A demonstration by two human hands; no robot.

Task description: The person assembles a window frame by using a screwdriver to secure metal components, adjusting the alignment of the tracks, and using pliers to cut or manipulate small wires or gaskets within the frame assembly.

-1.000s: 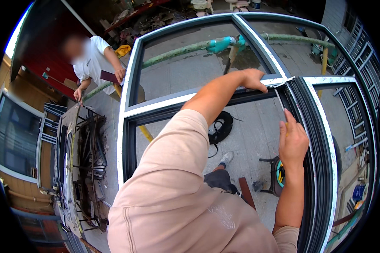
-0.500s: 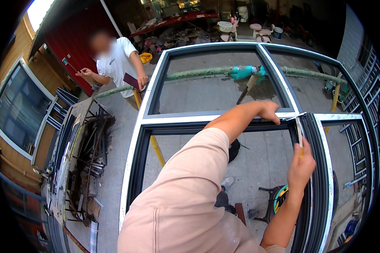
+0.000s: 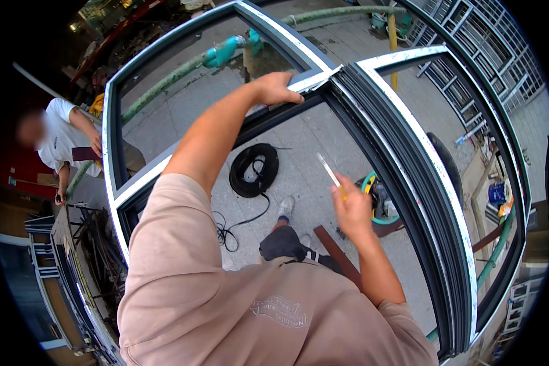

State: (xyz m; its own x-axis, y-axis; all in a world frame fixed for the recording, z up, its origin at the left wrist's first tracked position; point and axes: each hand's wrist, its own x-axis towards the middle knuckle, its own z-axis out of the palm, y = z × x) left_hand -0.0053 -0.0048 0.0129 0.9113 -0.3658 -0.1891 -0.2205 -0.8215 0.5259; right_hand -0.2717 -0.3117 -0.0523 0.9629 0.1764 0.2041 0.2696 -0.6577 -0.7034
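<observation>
While my left hand (image 3: 277,88) is clenched over the grey window frame's crossbar (image 3: 259,119) near its junction with the upright, my right hand (image 3: 352,210) grasps a thin white strip (image 3: 329,173), held clear of the frame. Below lies a coiled black cable (image 3: 253,171) on the floor.

Below you the floor (image 3: 323,140) is grey concrete paving, seen through the openings of the frame. A black coil of cable (image 3: 254,170) lies on it, with a loose tail of cable (image 3: 232,229) running off toward your feet. Your shoe (image 3: 285,207) stands on the floor just beside that coil. A long green hose (image 3: 165,85) lies across the floor toward its far edge.
</observation>
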